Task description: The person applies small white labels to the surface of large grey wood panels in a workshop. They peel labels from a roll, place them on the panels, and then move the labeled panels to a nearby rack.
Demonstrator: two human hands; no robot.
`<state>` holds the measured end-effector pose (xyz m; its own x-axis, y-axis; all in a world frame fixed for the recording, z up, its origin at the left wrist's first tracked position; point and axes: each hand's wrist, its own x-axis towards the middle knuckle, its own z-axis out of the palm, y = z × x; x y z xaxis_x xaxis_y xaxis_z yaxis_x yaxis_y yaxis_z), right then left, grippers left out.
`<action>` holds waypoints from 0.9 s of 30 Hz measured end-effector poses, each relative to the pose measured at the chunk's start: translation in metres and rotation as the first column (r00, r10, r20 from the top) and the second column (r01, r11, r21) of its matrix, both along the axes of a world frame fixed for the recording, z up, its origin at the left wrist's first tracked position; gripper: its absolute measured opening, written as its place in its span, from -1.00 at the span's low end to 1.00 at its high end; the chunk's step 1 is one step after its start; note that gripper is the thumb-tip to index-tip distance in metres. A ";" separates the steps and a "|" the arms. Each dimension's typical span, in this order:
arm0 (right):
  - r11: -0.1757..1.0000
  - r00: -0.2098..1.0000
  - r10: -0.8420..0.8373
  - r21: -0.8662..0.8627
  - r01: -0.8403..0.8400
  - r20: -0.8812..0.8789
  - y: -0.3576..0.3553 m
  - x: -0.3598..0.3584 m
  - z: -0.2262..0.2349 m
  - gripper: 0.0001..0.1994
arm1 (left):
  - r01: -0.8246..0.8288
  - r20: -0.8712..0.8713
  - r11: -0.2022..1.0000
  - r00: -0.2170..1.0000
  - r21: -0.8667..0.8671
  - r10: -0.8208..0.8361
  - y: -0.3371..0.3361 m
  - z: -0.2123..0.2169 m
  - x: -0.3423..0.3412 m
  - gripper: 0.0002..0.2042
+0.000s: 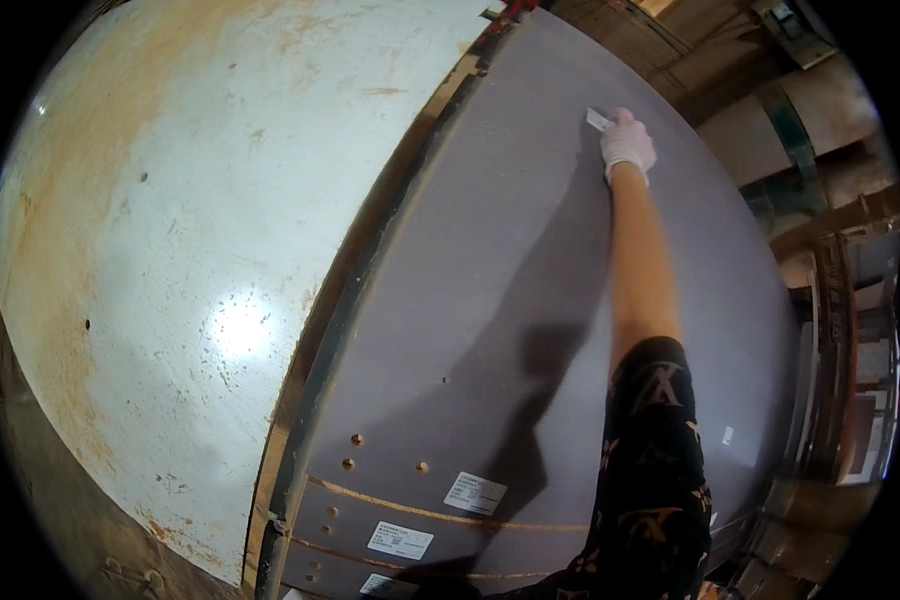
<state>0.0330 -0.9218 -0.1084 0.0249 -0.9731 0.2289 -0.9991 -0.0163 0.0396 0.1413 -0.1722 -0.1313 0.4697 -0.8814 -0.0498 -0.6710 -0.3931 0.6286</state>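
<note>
The right hand (pixel 627 143), in a white glove, reaches far out along a big grey-purple board (pixel 530 300) that lies flat on top of a stack of like boards; its grip is closed on a small pale flat tool (pixel 597 119), something like a scraper or a card, whose free end sticks out just past the fingers on the side away from the person and rests on the board's face. The bare forearm runs back from the grip toward the person, ending in a black short sleeve (pixel 650 460) with a tan pattern, and the arm's shadow lies on the board just to the left of it. Well back from the grip, near the person's body, the board shows a few small round drilled holes (pixel 356 440) and white rectangular labels (pixel 475 493) on the board edges. To the left of the grip, past the board's long edge, lies a wide pale sheet (pixel 190 230) with rust-brown stains and a bright glare spot. The left hand is out of sight.
</note>
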 end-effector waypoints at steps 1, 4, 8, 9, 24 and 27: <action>0.997 0.999 0.021 -0.073 -0.024 -0.043 0.003 0.003 0.000 -0.68 | -0.002 -0.003 1.000 1.000 0.002 0.002 -0.001 0.002 -0.001 -0.85; 0.995 0.995 0.101 -0.021 -0.101 0.015 0.012 0.015 0.003 -0.61 | -0.015 -0.017 1.000 1.000 -0.002 0.015 -0.001 0.005 -0.002 -0.85; 0.944 0.947 0.322 0.082 -0.321 -0.004 0.019 0.022 -0.011 -0.31 | -0.038 -0.037 0.999 0.999 -0.008 0.038 0.002 0.015 -0.002 -0.85; 0.936 0.937 0.350 0.053 -0.348 -0.020 0.020 0.024 -0.018 -0.29 | -0.043 -0.035 0.999 0.998 -0.014 0.042 0.003 0.018 -0.002 -0.85; 0.828 0.755 0.380 0.168 -0.536 0.534 0.574 -0.225 0.098 -0.61 | -0.205 -0.145 0.952 0.974 -0.226 0.175 0.068 -0.033 -0.048 -0.73; 0.872 0.793 0.135 0.310 -0.380 0.594 0.718 -0.295 0.115 -0.64 | -0.113 -0.064 0.897 0.993 -0.428 0.094 0.065 -0.020 -0.054 -0.74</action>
<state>-0.2625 -0.2040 0.0068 0.2806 -0.9527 -0.1166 -0.8052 -0.1675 -0.5689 0.0877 -0.1072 -0.1518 0.5650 -0.7677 0.3024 -0.6116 -0.1436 0.7780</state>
